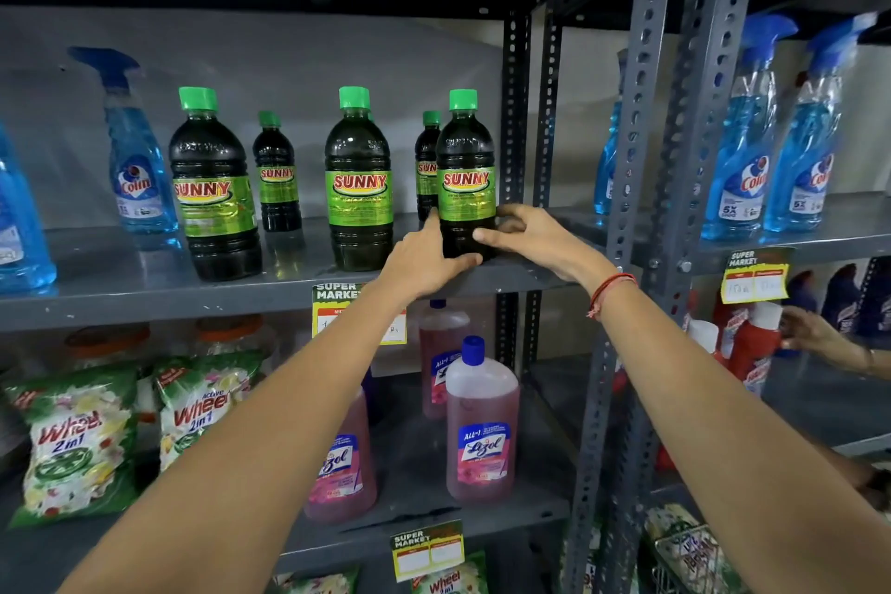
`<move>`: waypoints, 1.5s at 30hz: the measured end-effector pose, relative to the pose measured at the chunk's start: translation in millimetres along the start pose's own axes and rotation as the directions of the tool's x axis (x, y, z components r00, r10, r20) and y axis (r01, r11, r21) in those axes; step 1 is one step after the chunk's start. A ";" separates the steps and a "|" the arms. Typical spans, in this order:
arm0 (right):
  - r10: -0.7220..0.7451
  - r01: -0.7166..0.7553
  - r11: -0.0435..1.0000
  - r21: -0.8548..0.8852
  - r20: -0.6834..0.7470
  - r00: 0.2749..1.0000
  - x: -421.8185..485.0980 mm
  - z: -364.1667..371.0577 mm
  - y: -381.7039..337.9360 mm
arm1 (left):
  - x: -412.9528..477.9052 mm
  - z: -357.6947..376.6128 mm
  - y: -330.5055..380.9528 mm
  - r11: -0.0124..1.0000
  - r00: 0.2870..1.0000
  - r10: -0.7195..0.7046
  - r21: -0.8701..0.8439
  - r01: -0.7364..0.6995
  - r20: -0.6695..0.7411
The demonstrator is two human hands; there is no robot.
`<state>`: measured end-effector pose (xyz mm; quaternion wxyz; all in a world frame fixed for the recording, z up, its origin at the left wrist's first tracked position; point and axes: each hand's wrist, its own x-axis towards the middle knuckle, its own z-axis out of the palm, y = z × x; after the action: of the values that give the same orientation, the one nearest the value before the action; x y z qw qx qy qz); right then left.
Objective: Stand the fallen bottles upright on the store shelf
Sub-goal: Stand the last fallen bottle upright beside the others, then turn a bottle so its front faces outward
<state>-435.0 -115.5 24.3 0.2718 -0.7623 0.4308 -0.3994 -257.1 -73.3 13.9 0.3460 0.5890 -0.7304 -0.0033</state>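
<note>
A dark Sunny bottle [465,174] with a green cap stands upright at the right end of the grey metal shelf [144,299]. My left hand [426,258] and my right hand [535,239] wrap its base from both sides. Two more large Sunny bottles [359,178] [212,188] stand upright to its left. Two smaller ones [276,174] [426,159] stand behind, the right one partly hidden. No bottle lies on its side on this shelf.
Blue Colin spray bottles [137,159] [745,150] stand on the left and on the neighbouring rack. A slotted upright post [627,207] rises just right of my hands. Pink Lizol bottles [482,424] and Wheel packets [79,439] fill the shelf below. Another person's hand [810,333] reaches in at right.
</note>
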 end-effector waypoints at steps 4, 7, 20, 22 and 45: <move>-0.041 0.040 0.999 0.027 0.024 0.999 -5.1 0.7 -3.3 | 2.8 -3.3 -0.4 0.994 1.000 -0.013 -0.109 0.013 -0.004; -0.064 0.063 0.997 0.038 0.024 0.998 -8.5 0.8 -3.9 | 1.2 -2.7 -0.4 0.988 0.999 -0.029 -0.153 0.022 -0.041; -0.103 0.103 0.995 -0.009 0.046 0.994 -13.5 -0.3 -6.1 | 1.1 1.1 -3.7 0.985 0.994 -0.045 -0.172 0.027 -0.100; -0.096 0.096 0.995 -0.009 0.054 0.994 -13.7 0.5 -5.1 | -0.2 0.8 -3.0 0.986 0.993 -0.049 -0.164 0.031 -0.109; -0.181 0.189 0.982 0.030 -0.171 0.969 4.0 117.7 -83.7 | -50.3 -88.3 -102.8 0.936 0.960 -0.086 -0.351 -0.014 -0.267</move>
<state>-297.8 -70.4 26.6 0.2139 -0.7564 0.3698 -0.4954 -120.6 -25.9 13.4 0.5439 0.5263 -0.6512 -0.0564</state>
